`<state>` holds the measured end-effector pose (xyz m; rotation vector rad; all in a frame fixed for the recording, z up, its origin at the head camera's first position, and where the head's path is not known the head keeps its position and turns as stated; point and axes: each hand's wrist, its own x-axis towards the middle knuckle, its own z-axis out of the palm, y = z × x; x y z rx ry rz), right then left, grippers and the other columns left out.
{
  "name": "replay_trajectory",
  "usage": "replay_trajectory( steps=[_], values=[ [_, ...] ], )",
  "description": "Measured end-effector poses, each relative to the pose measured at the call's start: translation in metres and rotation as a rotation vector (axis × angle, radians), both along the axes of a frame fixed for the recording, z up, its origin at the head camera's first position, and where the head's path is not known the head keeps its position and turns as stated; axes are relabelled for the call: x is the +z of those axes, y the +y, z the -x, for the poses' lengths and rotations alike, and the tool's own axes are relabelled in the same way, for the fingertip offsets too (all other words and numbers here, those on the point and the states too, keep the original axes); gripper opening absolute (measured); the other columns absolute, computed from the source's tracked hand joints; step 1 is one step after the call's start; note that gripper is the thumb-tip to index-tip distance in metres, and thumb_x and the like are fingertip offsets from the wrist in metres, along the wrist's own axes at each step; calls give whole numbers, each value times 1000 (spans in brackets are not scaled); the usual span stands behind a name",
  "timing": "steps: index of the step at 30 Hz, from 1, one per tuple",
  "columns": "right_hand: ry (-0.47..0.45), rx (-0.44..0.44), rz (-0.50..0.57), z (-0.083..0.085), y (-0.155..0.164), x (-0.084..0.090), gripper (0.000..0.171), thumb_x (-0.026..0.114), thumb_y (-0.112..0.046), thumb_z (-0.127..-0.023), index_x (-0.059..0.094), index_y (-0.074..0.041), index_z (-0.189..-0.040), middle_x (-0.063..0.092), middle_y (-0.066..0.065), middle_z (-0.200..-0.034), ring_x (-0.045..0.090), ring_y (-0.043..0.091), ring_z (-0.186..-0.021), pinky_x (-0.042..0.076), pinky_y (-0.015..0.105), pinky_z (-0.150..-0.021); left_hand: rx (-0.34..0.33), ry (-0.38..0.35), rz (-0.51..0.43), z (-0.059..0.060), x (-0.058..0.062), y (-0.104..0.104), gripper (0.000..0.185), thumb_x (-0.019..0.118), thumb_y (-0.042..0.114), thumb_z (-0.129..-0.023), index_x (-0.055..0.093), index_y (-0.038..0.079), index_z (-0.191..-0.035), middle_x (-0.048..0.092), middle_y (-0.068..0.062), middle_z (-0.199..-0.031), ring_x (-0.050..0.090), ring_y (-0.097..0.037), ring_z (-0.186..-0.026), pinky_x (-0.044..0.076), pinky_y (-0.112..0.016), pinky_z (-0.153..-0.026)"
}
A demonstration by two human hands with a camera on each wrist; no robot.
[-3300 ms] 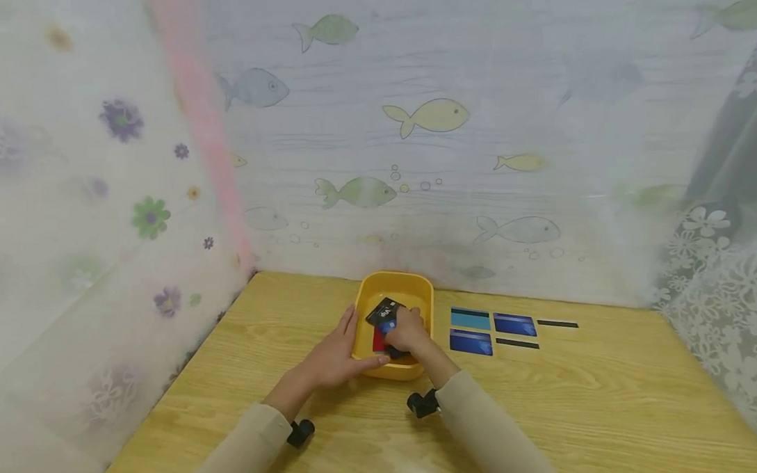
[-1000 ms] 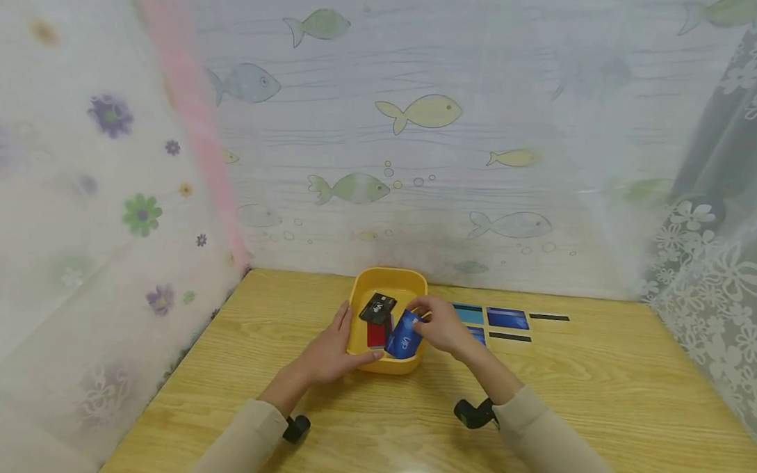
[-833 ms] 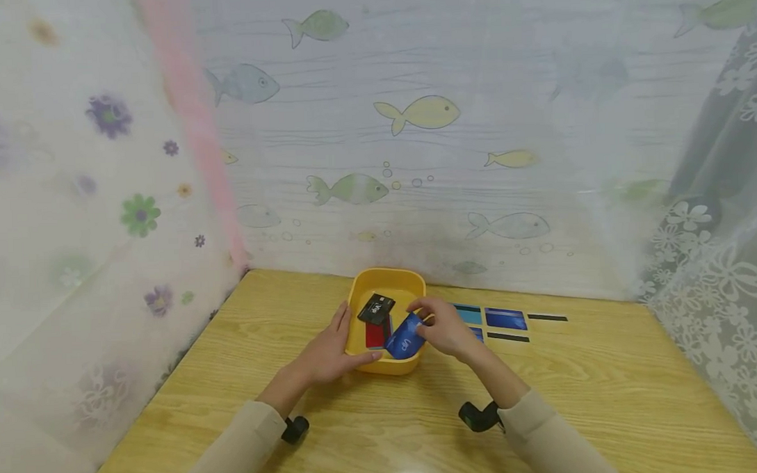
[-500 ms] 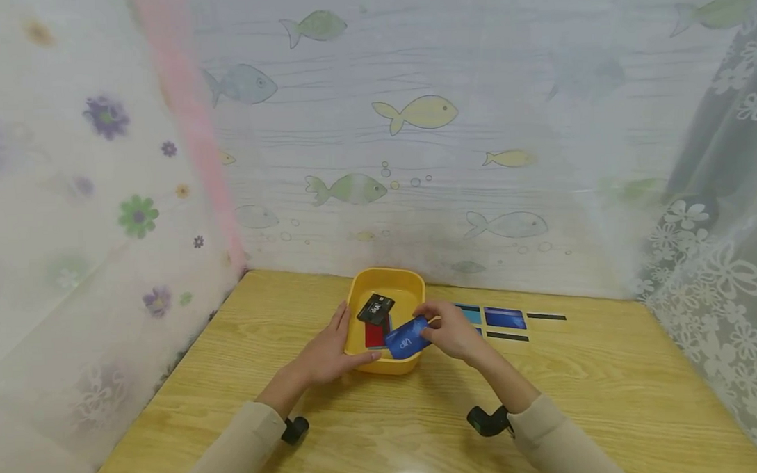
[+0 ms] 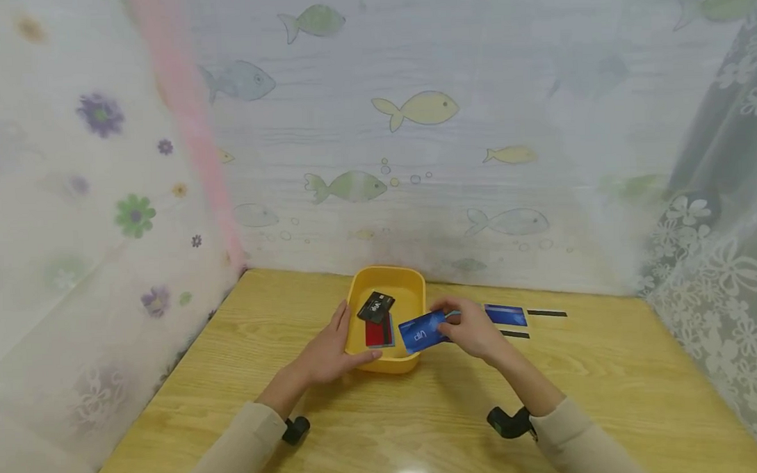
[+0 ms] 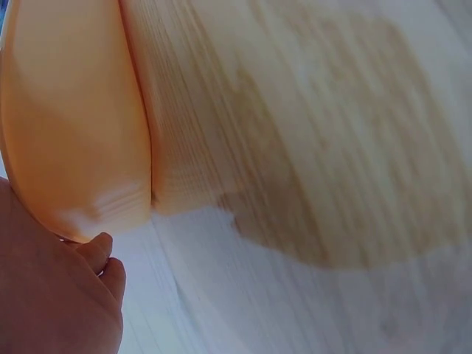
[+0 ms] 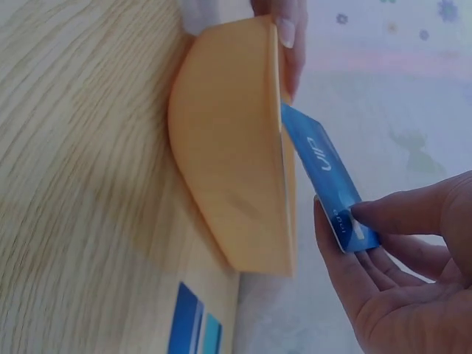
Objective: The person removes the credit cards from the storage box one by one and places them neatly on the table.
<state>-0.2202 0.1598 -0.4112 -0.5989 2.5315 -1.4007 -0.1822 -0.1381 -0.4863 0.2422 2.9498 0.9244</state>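
A blue card printed "VIP" (image 5: 421, 332) is pinched between the thumb and fingers of my right hand (image 5: 472, 328). It is tilted over the right rim of a yellow plastic box (image 5: 392, 365), and the right wrist view shows the hand's hold on its end (image 7: 324, 166). My left hand (image 5: 326, 351) grips the box at its near left corner, thumb over the near rim and fingers along the left wall. Inside the box lie a black VIP card (image 5: 373, 306) and a red card (image 5: 374, 333) with a dark stripe, over the edge of another card.
Right of the box several cards lie in rows on the wooden table (image 5: 609, 381). Among them are a blue card (image 5: 506, 315) and a black stripe (image 5: 547, 313); my right hand partly covers the others. Fish-printed cloth (image 5: 415, 214) hangs behind the table.
My right hand has drawn the blue card out of the pile, turned it and moved it right to the box's rim. The left hand keeps its place on the box.
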Motion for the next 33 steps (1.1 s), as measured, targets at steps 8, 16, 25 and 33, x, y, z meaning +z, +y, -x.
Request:
replay_trajectory(
  steps=[8,16,25,33],
  values=[
    [32,-4,-61,-3,26,1,30,63,1,-98,66,-3,-127,58,20,-126,67,39,-113,60,41,-82,1,8,-9,-2,0,0,125,60,82,-82,4,8,-165,2,-10,-173,40,-38,-145,40,-51,-113],
    [34,-43,-50,-6,52,-3,28,64,-2,-98,65,-1,-126,57,22,-127,66,41,-112,59,42,-83,-5,4,-10,0,1,0,126,59,83,-82,3,8,-165,1,-10,-173,39,-37,-146,39,-51,-114],
    [24,-100,-75,-8,88,-15,29,63,1,-98,63,4,-126,55,28,-132,61,49,-119,59,45,-88,-11,-15,-7,-3,1,1,127,60,82,-82,1,8,-165,-1,-10,-173,36,-37,-147,37,-49,-116],
    [56,-143,-125,-3,114,-19,28,64,2,-97,64,6,-124,57,25,-126,58,44,-119,57,48,-91,-8,-4,-9,-1,0,0,126,60,83,-82,3,7,-165,0,-10,-173,35,-36,-148,36,-50,-116]
  ],
)
